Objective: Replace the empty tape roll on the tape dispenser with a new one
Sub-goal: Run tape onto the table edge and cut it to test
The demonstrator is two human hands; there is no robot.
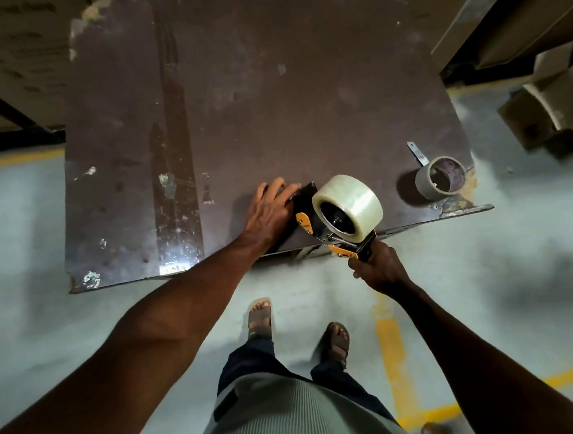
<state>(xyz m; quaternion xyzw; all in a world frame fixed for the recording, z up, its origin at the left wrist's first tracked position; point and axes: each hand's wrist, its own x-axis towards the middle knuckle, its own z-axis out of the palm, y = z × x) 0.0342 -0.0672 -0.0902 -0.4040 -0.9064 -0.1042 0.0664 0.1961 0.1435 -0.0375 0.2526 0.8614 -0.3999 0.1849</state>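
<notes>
Clear, full plastic tape roll (347, 207) is already sitting on the black-and-yellow tape dispenser (325, 226) at the dark counter's (217, 112) near edge; threading seems left. Its handle is being gripped by the right hand (377, 267), its front pressed by the left hand (272, 209). An empty grey cardboard core (442, 177) is lying far right.

Glossy clear-plastic tape roll (348, 205), dull cardboard empty core (441, 177), scuffed dark table (252, 97) — worn, patchy sheen

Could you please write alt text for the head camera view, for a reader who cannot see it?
A person's right hand grips the handle of a tape dispenser loaded with a full clear tape roll, while the left hand presses its front end onto a worn dark table. An empty cardboard core stands near the table's right corner.
</notes>
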